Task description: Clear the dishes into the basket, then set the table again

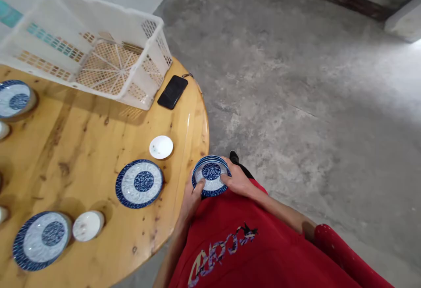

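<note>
You wear a red shirt (263, 257) with yellow, purple and black lettering (221, 249) across the front. Its right sleeve (342, 253) carries small pale specks. Your trouser leg (246, 171) and shoe (233, 157) are dark; your left hand (191, 198) and right hand (237, 178) are bare.

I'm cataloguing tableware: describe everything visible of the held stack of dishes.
The stack of dishes is round and nested, several rims showing at its far side. The top one, seemingly glazed ceramic, has a blue-patterned rim, pale band and blue centre. It faces up near the table, left hand and right hand gripping opposite sides.
</note>
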A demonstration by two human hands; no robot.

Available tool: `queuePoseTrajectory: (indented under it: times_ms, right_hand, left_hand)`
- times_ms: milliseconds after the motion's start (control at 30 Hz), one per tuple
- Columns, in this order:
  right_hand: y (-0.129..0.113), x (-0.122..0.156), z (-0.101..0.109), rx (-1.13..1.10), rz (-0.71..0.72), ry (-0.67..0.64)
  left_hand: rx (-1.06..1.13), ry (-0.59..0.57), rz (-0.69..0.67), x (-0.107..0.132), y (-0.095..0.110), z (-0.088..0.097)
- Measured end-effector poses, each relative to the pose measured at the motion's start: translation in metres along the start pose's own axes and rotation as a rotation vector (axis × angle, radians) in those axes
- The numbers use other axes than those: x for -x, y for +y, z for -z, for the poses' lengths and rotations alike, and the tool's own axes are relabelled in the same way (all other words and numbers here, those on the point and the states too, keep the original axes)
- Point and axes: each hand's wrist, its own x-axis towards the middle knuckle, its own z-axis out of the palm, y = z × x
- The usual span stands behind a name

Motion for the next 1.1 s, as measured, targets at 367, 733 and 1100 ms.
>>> queuePoseTrajectory:
  times_ms: [367,733,1100]
  right_hand:
    - [0.028,-0.065,0.152,-0.071,0.113,-0.128]
    - [-0.029,-0.155,0.176,-0.175,0.156,-0.248]
    - [-0.201,-0.251,0.164,0.004,0.346,-0.388]
  left_hand:
    - [0.089,0.050,0.008,-0.063,0.088,-0.097]
    - [0.149,0.244,-0.026,-0.119,0.146,-0.059]
    - [0.057,0.406,-0.054,-0.159,0.210,0.072]
